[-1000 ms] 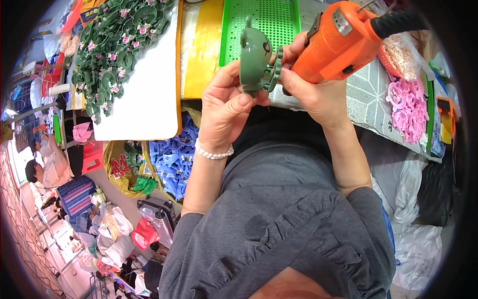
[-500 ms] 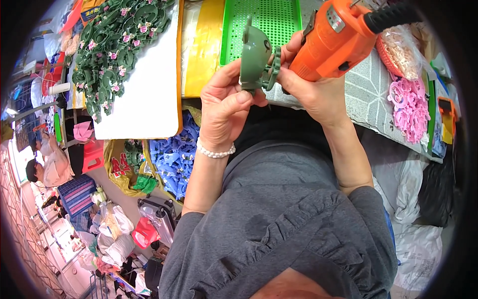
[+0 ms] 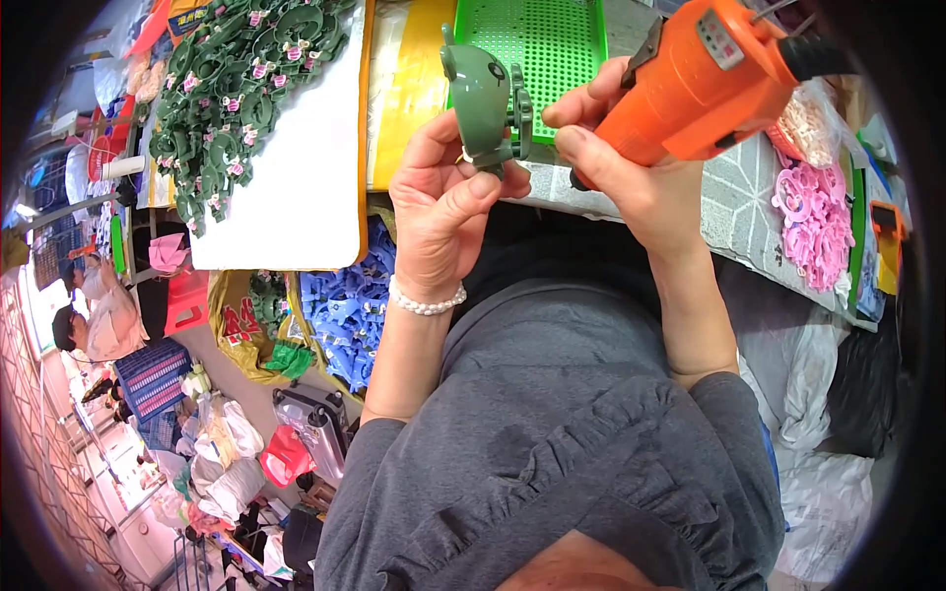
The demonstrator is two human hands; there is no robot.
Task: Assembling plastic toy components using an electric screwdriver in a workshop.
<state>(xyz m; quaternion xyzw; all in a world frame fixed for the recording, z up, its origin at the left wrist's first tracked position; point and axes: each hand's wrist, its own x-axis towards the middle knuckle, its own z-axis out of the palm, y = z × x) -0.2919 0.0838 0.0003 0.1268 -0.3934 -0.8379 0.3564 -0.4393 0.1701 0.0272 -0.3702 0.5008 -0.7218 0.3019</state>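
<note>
My left hand (image 3: 443, 187) pinches a dark green plastic animal-shaped piece (image 3: 479, 103) from below. This piece has a rounded shell with a printed eye, a small ear-like knob on top and a jagged green part along its right side. In my right hand (image 3: 636, 177) is an orange corded power tool (image 3: 665, 94), tilted, with its black cable running off to the upper right. Its lower end is mostly hidden behind my hand. My right thumb and forefinger point toward the green piece, with a small gap between.
Beyond my hands sits a green perforated tray (image 3: 537, 39). On the left, a white board (image 3: 296, 187) bears a heap of green pieces with pink bits (image 3: 232, 89). Pink plastic parts (image 3: 816, 219) lie at right. Blue parts (image 3: 345, 315) fill a bag below the table. Another person (image 3: 108, 320) is far left.
My right hand and the power tool have drawn away to the right, letting go of the green piece's side. My left hand has shifted slightly left with the green piece.
</note>
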